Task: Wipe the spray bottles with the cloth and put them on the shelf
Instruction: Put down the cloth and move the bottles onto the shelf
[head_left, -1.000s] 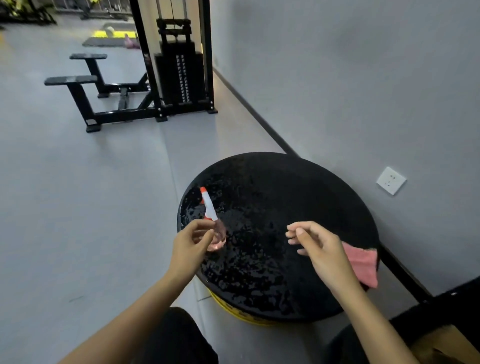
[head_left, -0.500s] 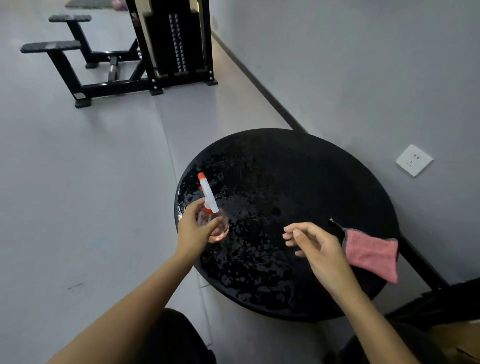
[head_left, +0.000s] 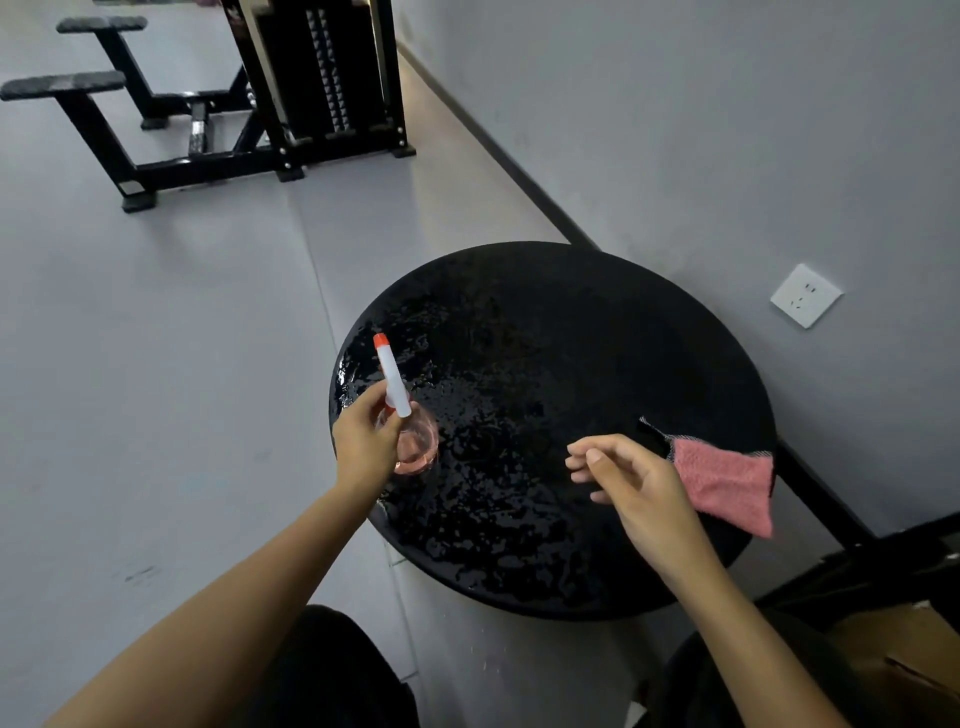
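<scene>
The left hand (head_left: 366, 447) is gripping the pink spray bottle (head_left: 413, 444) near its neck, holding it upright at the round table's (head_left: 571, 322) left edge, presumably ready for wiping. The right hand (head_left: 634, 483), fingers loosely curled and empty, is hovering beside the pink cloth (head_left: 722, 483).

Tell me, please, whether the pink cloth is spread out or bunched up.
Spread out: the pink cloth lies flat as a single sheet near the right edge of the round table, with no bunching visible.

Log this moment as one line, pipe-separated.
left hand: grips spray bottle at left edge of table | right hand: holds nothing, pink cloth beside it | shelf: not in view
</scene>
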